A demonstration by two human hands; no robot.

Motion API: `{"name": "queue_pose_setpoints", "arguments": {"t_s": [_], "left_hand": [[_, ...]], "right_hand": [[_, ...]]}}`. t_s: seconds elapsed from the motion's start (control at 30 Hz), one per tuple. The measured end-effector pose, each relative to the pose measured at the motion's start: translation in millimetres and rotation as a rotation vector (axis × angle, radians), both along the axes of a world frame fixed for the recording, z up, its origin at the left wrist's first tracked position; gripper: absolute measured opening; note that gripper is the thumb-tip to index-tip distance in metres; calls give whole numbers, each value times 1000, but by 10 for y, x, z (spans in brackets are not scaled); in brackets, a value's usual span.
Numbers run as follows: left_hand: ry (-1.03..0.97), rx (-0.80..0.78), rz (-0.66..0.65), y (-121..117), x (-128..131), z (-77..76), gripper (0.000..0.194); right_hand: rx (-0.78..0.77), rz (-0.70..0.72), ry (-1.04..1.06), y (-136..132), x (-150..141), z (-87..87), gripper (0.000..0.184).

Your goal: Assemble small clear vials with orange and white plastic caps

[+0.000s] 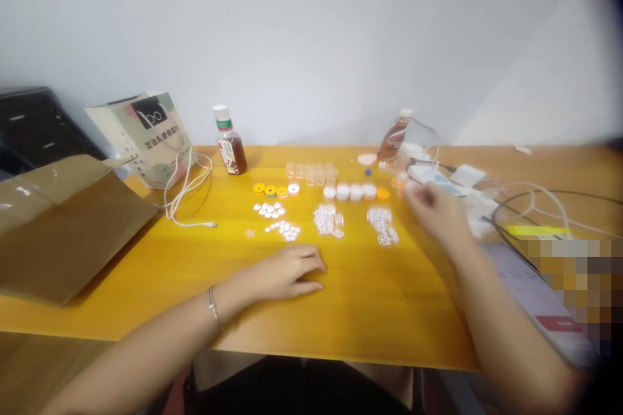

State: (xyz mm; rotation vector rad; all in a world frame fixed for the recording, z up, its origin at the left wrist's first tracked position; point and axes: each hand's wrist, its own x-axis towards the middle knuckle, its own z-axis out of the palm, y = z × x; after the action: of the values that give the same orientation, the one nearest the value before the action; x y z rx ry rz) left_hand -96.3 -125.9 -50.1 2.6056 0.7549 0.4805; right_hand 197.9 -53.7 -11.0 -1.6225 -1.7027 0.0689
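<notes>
My left hand [292,271] lies on the yellow-brown table with its fingers apart and nothing in them. Past its fingers are small piles of white discs [287,230] and flat white pieces [327,219]. At the right, my right hand [433,211] is blurred, its fingers curled together. Near its fingertips is a small orange and white blur [402,183], too smeared to name. Just left of that hand, a row of white round pieces [343,192] ends in an orange one [383,194]. Another pile of white pieces with dark marks [382,224] lies nearby.
Small clear cups [311,172] stand behind the rows, near yellow round pieces [259,189]. Two drink bottles, one left [231,149] and one right [395,136], stand at the back. A paper bag [73,220] and white cable [187,191] occupy the left; chargers [468,175] and wires the right.
</notes>
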Motion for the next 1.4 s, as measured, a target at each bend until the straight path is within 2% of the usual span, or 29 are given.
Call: {"name": "queue_pose_setpoints", "arguments": {"t_s": [0.1, 0.13, 0.2, 0.3, 0.47, 0.53, 0.57, 0.67, 0.73, 0.77, 0.93, 1.1, 1.2, 1.3, 1.33, 1.4], "left_hand": [[-10, -8, 9, 1, -6, -11, 23], [-7, -7, 10, 1, -9, -13, 23], [9, -2, 8, -1, -13, -10, 24], [29, 0, -3, -10, -12, 16, 24], [13, -68, -2, 2, -42, 149, 21], [-30, -64, 82, 81, -124, 205, 20], [-67, -32, 175, 144, -189, 224, 20], [-143, 158, 567, 403, -464, 223, 23], [-32, 261, 714, 579, -662, 176, 25], [30, 259, 758, 653, -747, 143, 28], [139, 170, 769, 847, -928, -8, 25], [91, 211, 835, 821, -856, 33, 20], [1, 239, 758, 661, -676, 107, 19], [-88, 169, 347, 423, -389, 129, 19], [-56, 148, 243, 346, -292, 122, 19], [-2, 124, 129, 220, -130, 98, 19]], "right_hand": [[-62, 364, -153, -215, -458, -89, 32], [-107, 444, -216, -282, -591, -139, 33], [-224, 563, -323, -390, -790, -243, 32], [-317, 655, -409, -466, -917, -354, 30], [-371, 743, -377, -439, -908, -377, 30], [-390, 761, -351, -421, -895, -363, 31], [-400, 769, -341, -414, -890, -357, 31], [-425, 781, -322, -403, -873, -351, 32], [-431, 785, -305, -396, -864, -358, 32], [-430, 787, -296, -392, -860, -362, 32], [-446, 807, -280, -372, -856, -368, 31], [-469, 805, -266, -369, -859, -335, 31], [-472, 807, -262, -370, -859, -328, 32], [-461, 803, -255, -366, -859, -345, 31], [-456, 803, -250, -364, -859, -353, 31], [-454, 809, -241, -360, -859, -368, 30]]}}
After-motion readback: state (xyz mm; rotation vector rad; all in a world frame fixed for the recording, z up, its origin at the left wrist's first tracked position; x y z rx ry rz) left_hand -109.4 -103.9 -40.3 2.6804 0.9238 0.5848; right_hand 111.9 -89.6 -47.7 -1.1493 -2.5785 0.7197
